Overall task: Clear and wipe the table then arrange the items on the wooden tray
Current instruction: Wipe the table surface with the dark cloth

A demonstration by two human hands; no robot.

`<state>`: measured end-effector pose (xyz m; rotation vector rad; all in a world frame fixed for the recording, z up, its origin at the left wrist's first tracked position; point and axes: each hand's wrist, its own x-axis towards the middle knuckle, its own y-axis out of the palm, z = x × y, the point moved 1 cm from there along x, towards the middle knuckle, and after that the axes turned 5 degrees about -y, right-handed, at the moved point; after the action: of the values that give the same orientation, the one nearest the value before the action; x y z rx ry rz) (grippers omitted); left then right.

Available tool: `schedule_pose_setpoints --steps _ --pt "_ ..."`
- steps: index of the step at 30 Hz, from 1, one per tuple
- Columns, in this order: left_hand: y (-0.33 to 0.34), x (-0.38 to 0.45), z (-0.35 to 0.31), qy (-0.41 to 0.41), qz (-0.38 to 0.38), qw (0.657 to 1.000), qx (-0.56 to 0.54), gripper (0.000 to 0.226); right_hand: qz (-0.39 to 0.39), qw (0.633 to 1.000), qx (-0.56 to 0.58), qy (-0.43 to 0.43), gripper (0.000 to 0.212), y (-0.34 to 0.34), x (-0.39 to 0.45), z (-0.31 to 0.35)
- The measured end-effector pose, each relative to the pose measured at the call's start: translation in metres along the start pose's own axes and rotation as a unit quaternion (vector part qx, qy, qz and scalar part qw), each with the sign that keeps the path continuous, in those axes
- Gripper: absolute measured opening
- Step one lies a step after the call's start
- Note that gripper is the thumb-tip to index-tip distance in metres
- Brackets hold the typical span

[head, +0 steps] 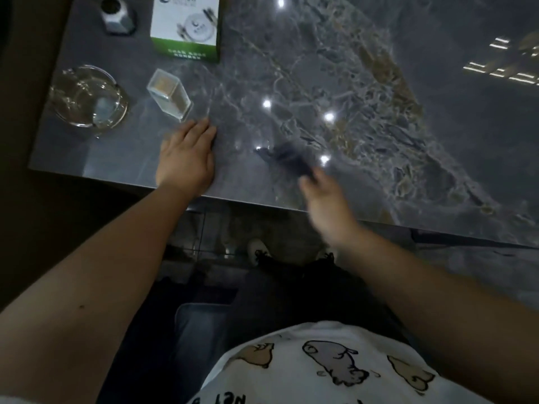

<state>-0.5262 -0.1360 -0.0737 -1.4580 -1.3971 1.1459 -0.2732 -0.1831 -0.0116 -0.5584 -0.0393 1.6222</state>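
My left hand (188, 157) lies flat, palm down, on the grey marble table (364, 126) near its front edge, fingers together and holding nothing. My right hand (323, 199) is motion-blurred at the table edge and grips a dark cloth (287, 158) that lies on the tabletop. A clear plastic toothpick box (169, 94) stands just beyond my left fingertips, apart from them. A glass ashtray (89, 96) sits at the left. A white and green box (186, 27) and a small metallic hexagonal jar (116, 16) stand at the back left. No wooden tray is in view.
The table's front edge runs diagonally from left to lower right. Below it I see a dark tiled floor, my shoes (258, 249) and dark trousers. Ceiling lights glare off the glossy tabletop (329, 116).
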Motion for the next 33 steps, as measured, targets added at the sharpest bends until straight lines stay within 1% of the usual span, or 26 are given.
schedule_pose_setpoints --steps 1,2,3,4,5,6,7,8,9,10,11,14,17,19,21,24,27,29,30,31,32,33 --pt "0.000 0.000 -0.001 -0.003 -0.001 1.000 0.000 0.047 -0.057 0.995 0.071 0.044 0.022 -0.020 0.007 0.004" --pt "0.001 -0.001 -0.002 -0.005 -0.002 1.000 -0.003 0.047 -0.111 0.988 0.089 0.062 0.017 -0.041 0.016 0.005" --pt "0.001 -0.001 -0.002 -0.009 -0.003 1.000 -0.006 0.047 -0.154 0.984 0.062 0.057 0.017 -0.059 0.028 0.006" --pt "0.001 -0.001 -0.002 -0.012 -0.005 1.000 -0.010 0.048 -0.178 0.983 0.010 0.033 0.021 -0.074 0.042 0.004" --pt "0.001 -0.001 -0.003 -0.015 -0.006 1.000 -0.012 0.048 -0.176 0.983 -0.055 0.008 0.030 -0.084 0.057 0.001" --pt "0.001 -0.001 -0.003 -0.015 -0.007 1.000 -0.014 0.049 -0.154 0.979 -0.132 -0.016 0.040 -0.088 0.073 -0.004" --pt "0.001 -0.001 -0.003 -0.014 -0.007 1.000 -0.016 0.049 -0.119 0.967 -0.220 -0.037 0.047 -0.088 0.090 -0.013" --pt "0.000 -0.002 -0.003 -0.013 -0.009 1.000 -0.019 0.049 -0.080 0.943 -0.319 -0.059 0.051 -0.081 0.106 -0.021" --pt "0.000 -0.002 -0.004 -0.011 -0.011 1.000 -0.021 0.049 -0.047 0.909 -0.406 -0.075 0.053 -0.070 0.117 -0.027" --pt "0.000 -0.003 -0.004 -0.009 -0.016 1.000 -0.023 0.049 -0.023 0.877 -0.468 -0.108 0.054 -0.058 0.123 -0.028" --pt "0.000 -0.003 -0.004 -0.008 -0.021 0.999 -0.025 0.049 -0.006 0.856 -0.497 -0.141 0.055 -0.045 0.125 -0.023" --pt "0.002 -0.002 -0.003 -0.004 -0.030 0.999 -0.028 0.048 0.079 0.816 -0.521 -0.236 0.057 -0.010 0.099 -0.015" --pt "0.004 -0.002 -0.001 0.006 -0.032 0.999 -0.019 0.049 0.168 0.781 -0.507 -0.325 0.057 0.020 0.050 -0.023" --pt "0.005 -0.001 0.000 0.010 -0.030 0.999 -0.014 0.050 0.210 0.760 -0.495 -0.365 0.056 0.028 0.026 -0.033" --pt "0.005 -0.001 0.000 0.010 -0.030 0.999 -0.011 0.050 0.230 0.743 -0.498 -0.383 0.055 0.028 0.016 -0.039" --pt "0.005 0.000 0.000 0.008 -0.029 0.999 -0.012 0.050 0.243 0.741 -0.493 -0.386 0.054 0.021 0.006 -0.045" --pt "0.006 0.001 0.001 0.004 -0.030 0.999 -0.014 0.050 0.255 0.730 -0.493 -0.399 0.053 0.015 -0.014 -0.059" --pt "0.007 0.001 0.001 -0.001 -0.026 1.000 -0.015 0.050 0.260 0.734 -0.489 -0.393 0.053 0.009 -0.027 -0.069" --pt "0.007 0.001 0.001 -0.003 -0.025 1.000 -0.015 0.051 0.261 0.745 -0.479 -0.383 0.053 0.004 -0.033 -0.073" --pt "0.007 0.001 0.001 -0.003 -0.025 1.000 -0.015 0.051 0.261 0.767 -0.456 -0.370 0.053 -0.002 -0.039 -0.075" --pt "0.007 0.001 0.002 -0.003 -0.025 1.000 -0.016 0.051 0.255 0.800 -0.418 -0.347 0.052 -0.009 -0.046 -0.076" --pt "0.008 0.001 0.002 -0.002 -0.026 1.000 -0.016 0.052 0.243 0.843 -0.369 -0.307 0.052 -0.017 -0.054 -0.080"
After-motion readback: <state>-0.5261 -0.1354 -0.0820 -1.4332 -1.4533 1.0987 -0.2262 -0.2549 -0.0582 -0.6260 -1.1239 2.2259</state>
